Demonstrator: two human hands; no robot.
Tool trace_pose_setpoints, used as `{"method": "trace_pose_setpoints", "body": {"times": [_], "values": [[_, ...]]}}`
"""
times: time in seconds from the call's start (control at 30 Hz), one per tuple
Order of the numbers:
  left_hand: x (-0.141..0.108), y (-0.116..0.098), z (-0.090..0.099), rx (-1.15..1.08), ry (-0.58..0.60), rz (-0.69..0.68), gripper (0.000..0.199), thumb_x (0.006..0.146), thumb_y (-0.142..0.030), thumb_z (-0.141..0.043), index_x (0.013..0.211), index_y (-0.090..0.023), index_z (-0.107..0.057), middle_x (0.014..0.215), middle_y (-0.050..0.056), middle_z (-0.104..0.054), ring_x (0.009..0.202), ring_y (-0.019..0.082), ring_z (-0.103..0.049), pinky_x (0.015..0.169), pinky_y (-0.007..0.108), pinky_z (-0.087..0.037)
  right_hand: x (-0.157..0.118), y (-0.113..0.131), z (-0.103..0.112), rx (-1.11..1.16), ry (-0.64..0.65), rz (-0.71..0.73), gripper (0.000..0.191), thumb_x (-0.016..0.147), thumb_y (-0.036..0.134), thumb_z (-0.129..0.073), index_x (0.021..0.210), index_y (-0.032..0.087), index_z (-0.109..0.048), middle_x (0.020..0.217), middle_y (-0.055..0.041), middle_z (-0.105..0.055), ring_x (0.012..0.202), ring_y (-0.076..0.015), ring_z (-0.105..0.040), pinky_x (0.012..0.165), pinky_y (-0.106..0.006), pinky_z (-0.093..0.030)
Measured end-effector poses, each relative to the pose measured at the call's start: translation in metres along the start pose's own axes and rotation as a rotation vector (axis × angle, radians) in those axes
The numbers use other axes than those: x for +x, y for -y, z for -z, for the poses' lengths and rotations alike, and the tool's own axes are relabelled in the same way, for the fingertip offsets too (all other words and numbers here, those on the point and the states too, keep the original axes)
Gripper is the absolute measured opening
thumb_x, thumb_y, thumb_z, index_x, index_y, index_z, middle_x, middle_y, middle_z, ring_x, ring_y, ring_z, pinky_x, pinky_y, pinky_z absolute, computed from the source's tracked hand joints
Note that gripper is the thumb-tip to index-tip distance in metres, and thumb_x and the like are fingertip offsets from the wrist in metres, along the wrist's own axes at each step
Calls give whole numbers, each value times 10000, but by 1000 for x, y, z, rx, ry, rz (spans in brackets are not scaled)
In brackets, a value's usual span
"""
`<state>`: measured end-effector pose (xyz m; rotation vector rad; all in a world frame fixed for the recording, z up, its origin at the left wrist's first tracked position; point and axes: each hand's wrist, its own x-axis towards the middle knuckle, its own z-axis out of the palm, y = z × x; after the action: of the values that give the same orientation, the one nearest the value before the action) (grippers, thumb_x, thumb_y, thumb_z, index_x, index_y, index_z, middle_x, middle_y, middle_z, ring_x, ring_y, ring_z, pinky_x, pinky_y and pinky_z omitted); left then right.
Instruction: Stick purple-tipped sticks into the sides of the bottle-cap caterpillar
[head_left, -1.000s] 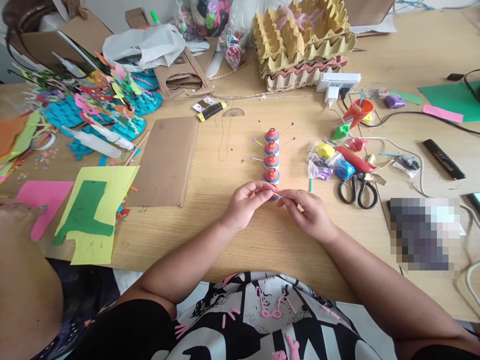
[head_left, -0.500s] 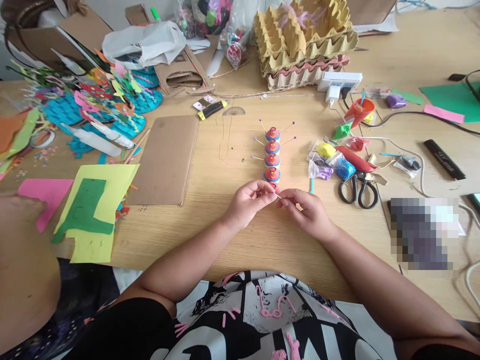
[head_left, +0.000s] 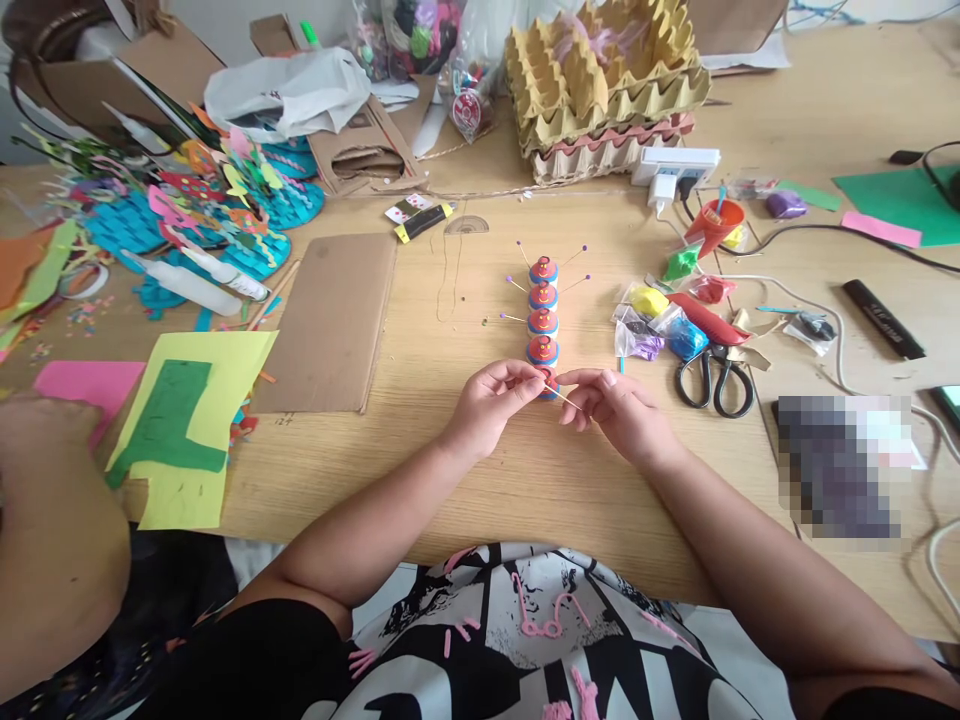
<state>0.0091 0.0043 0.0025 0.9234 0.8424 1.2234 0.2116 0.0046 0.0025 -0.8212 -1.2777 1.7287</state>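
Observation:
Pinched between the thumb and index finger of my left hand is a thin pale stick, slanting down to the right. My right hand is beside the stick's lower end with its fingers apart; whether they touch it I cannot tell. Just behind the hands runs a row of several red-and-blue clay pieces with small faces. Thin sticks with purple ball tips stand out from both sides of the far pieces. My fingers partly cover the nearest piece.
Black-handled scissors and bags of coloured clay lie to the right. A cardboard sheet and yellow paper are on the left. Egg trays stand at the back. Another person's arm rests at far left.
My right fingers have spread and moved off the stick, baring more of its length. The left hand keeps its pinch. The other person's arm has shifted slightly.

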Motion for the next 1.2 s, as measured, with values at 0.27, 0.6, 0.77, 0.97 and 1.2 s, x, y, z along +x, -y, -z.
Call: {"method": "trace_pose_setpoints", "body": {"times": [0.27,0.6,0.77,0.97,1.2], "values": [[1,-4,-1,-38,-37,53,320,720,-427,-907,846,-188,-737,863,27,-780,797,126,-711,778,267,-571,2,-1,2,74,-21,-57,537,965,646,-526,1129,186,-749,757,-58,-746,610,-153,-640,593,-286,-536],[0,0,0,15,-17,-18,290,745,-400,-897,843,-179,-736,880,22,-773,857,129,-716,836,272,-561,1,0,-4,-35,-24,-61,368,816,411,-844,1083,183,-732,739,0,-721,624,-106,-652,608,-238,-541],[-1,2,4,98,72,-59,218,797,-342,-864,907,-190,-753,975,36,-782,913,134,-713,864,269,-547,0,2,-6,-94,-54,-72,357,847,483,-798,969,157,-720,664,-5,-697,574,-100,-632,567,-225,-521],[-2,4,5,111,84,-79,206,862,-339,-805,1012,-203,-766,1057,63,-793,965,160,-730,925,314,-563,0,0,-6,-96,-81,-43,360,838,497,-801,955,170,-709,679,-4,-699,585,-103,-642,566,-222,-519],[-2,5,5,163,75,-141,178,886,-328,-779,1022,-213,-776,1048,58,-792,966,164,-734,918,312,-568,0,2,-8,-130,-90,-32,360,846,499,-792,944,167,-690,673,-4,-685,583,-107,-627,570,-233,-508]]}}
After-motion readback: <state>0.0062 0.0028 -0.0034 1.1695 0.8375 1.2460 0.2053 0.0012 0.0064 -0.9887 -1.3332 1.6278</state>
